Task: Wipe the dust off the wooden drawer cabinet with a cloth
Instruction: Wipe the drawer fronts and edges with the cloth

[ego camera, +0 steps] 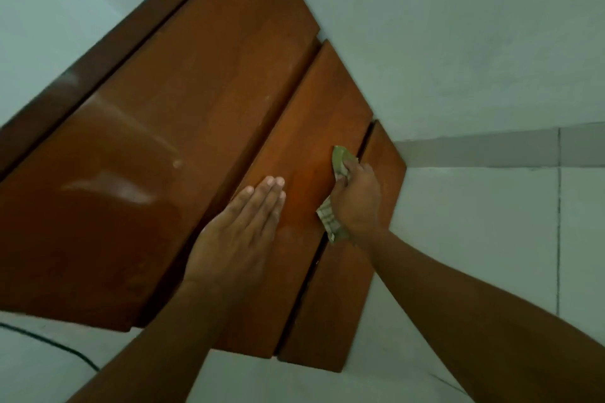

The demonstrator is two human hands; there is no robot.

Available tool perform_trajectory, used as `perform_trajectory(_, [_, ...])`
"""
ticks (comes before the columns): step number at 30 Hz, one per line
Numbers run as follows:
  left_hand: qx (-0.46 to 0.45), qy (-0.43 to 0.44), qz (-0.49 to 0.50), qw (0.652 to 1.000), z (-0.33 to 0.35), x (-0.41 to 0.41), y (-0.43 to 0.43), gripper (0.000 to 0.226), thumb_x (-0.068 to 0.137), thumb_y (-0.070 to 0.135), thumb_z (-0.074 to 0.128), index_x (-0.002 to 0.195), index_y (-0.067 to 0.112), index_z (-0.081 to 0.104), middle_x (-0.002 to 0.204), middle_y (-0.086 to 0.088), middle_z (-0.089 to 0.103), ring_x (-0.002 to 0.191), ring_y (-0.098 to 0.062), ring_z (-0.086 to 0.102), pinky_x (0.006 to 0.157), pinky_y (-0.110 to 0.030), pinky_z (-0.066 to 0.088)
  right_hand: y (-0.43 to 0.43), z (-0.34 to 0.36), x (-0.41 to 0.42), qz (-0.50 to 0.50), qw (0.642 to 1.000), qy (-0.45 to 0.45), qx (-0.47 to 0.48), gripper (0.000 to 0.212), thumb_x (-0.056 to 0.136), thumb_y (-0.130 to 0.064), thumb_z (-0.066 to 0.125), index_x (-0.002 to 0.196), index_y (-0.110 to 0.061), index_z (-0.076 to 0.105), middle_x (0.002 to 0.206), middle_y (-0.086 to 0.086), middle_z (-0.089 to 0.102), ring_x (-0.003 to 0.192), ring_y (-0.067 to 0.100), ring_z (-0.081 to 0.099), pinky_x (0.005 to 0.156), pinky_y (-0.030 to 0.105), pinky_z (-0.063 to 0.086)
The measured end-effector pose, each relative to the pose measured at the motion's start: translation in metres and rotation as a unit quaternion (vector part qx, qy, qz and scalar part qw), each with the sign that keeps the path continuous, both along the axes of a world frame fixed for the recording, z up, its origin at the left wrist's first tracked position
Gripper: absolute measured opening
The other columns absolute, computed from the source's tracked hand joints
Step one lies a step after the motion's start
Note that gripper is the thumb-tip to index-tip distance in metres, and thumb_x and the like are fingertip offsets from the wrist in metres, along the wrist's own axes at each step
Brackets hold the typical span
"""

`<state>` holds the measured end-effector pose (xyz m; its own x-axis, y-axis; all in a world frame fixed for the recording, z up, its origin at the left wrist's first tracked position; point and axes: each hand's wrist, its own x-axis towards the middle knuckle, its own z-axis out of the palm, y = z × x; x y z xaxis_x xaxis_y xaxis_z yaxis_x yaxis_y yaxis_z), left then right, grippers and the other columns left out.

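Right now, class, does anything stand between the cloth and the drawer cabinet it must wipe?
Nothing visible does. The right hand grips the cloth against the middle front of the drawer cabinet. The left hand lies flat on that same front, beside the cloth.

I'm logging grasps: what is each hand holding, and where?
The right hand grips the cloth around its middle, both ends sticking out. The left hand holds nothing, lying flat on a drawer front.

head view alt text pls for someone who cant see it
A person's right hand grips a greenish cloth against a wooden drawer cabinet, at the gap between two drawer fronts. The left hand rests flat on the wood beside it, fingers straight; all seen steeply from above.
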<state>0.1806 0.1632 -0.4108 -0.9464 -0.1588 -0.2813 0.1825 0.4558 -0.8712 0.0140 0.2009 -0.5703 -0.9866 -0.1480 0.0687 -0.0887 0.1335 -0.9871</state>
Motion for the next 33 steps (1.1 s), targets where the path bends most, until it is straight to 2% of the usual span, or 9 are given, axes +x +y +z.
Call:
perform_trajectory(3, [0.078,0.052,0.015,0.995,-0.025,0.037,-0.005,0.068,0.095,0.030,-0.006,0.150,-0.007,-0.021,0.158,-0.027,-0.033,0.149,-0.035,-0.029,0.119,-0.047,-0.024,0.010,0.004,0.007,0.032,0.997,-0.073,0.006,0.038,0.093,-0.008,0.049,0.129,-0.006,0.061,0.117,0.012,0.065,0.105,0.028,0.063,0.089,0.039,0.055])
perform_trajectory(6, [0.192,0.110,0.036,0.975,-0.052,0.069,-0.002,0.067,0.097,0.032,0.021,0.151,-0.006,0.033,0.163,-0.024,0.024,0.153,-0.035,0.020,0.121,-0.048,0.013,0.017,0.014,0.036,0.035,0.998,-0.051,-0.010,0.040,0.095,-0.010,0.047,0.133,-0.009,0.059,0.114,0.011,0.063,0.106,0.028,0.062,0.092,0.041,0.054])
perform_trajectory(8, [0.231,0.143,0.032,0.962,-0.071,0.086,0.004,0.062,0.098,0.032,0.029,0.147,-0.003,0.044,0.158,-0.021,0.037,0.148,-0.033,0.032,0.117,-0.047,0.020,0.022,0.015,0.060,0.059,0.998,-0.026,0.005,0.040,0.098,-0.010,0.046,0.136,-0.010,0.057,0.118,0.010,0.060,0.108,0.026,0.060,0.092,0.037,0.051])
perform_trajectory(10, [0.257,0.175,0.044,0.949,-0.089,0.099,0.013,0.063,0.096,0.035,0.032,0.145,-0.001,0.048,0.154,-0.019,0.044,0.146,-0.033,0.038,0.117,-0.045,0.017,0.029,0.010,0.082,0.093,0.995,0.003,0.040,0.039,0.099,-0.012,0.046,0.138,-0.010,0.054,0.122,0.010,0.057,0.111,0.026,0.058,0.093,0.035,0.047])
perform_trajectory(15, [0.319,0.233,0.100,0.913,-0.134,0.126,0.032,0.067,0.095,0.042,0.038,0.147,0.001,0.047,0.151,-0.015,0.050,0.143,-0.030,0.044,0.115,-0.042,0.023,0.049,-0.014,0.108,0.156,0.980,0.076,0.092,0.039,0.099,-0.013,0.045,0.136,-0.015,0.057,0.120,0.008,0.059,0.110,0.027,0.059,0.091,0.036,0.049])
perform_trajectory(17, [0.357,0.255,0.116,0.891,-0.152,0.134,0.038,0.068,0.094,0.042,0.040,0.148,0.002,0.046,0.151,-0.015,0.051,0.142,-0.030,0.046,0.117,-0.042,0.034,0.056,-0.019,0.110,0.189,0.970,0.111,0.109,0.039,0.098,-0.014,0.045,0.134,-0.018,0.058,0.115,0.007,0.061,0.105,0.025,0.059,0.087,0.036,0.050])
perform_trajectory(21, [0.424,0.314,0.150,0.836,-0.181,0.143,0.053,0.072,0.091,0.038,0.054,0.152,0.003,0.039,0.151,-0.014,0.050,0.137,-0.030,0.051,0.106,-0.043,0.050,0.070,-0.022,0.109,0.211,0.958,0.155,0.118,0.039,0.097,-0.010,0.046,0.133,-0.019,0.060,0.113,0.006,0.062,0.102,0.022,0.058,0.085,0.031,0.047])
perform_trajectory(26, [0.405,0.378,0.155,0.818,-0.197,0.147,0.056,0.074,0.093,0.038,0.051,0.154,0.000,0.034,0.153,-0.018,0.047,0.140,-0.032,0.048,0.109,-0.045,0.048,0.074,-0.030,0.108,0.228,0.944,0.194,0.137,0.036,0.096,-0.011,0.048,0.127,-0.017,0.063,0.107,0.004,0.063,0.095,0.019,0.058,0.081,0.033,0.049])
perform_trajectory(33, [0.399,0.430,0.176,0.790,-0.203,0.136,0.061,0.078,0.099,0.044,0.043,0.157,-0.002,0.019,0.150,-0.021,0.048,0.133,-0.036,0.052,0.109,-0.043,0.046,0.069,-0.039,0.117,0.244,0.937,0.209,0.134,0.040,0.099,-0.013,0.048,0.137,-0.020,0.058,0.113,0.002,0.063,0.099,0.017,0.058,0.077,0.023,0.039])
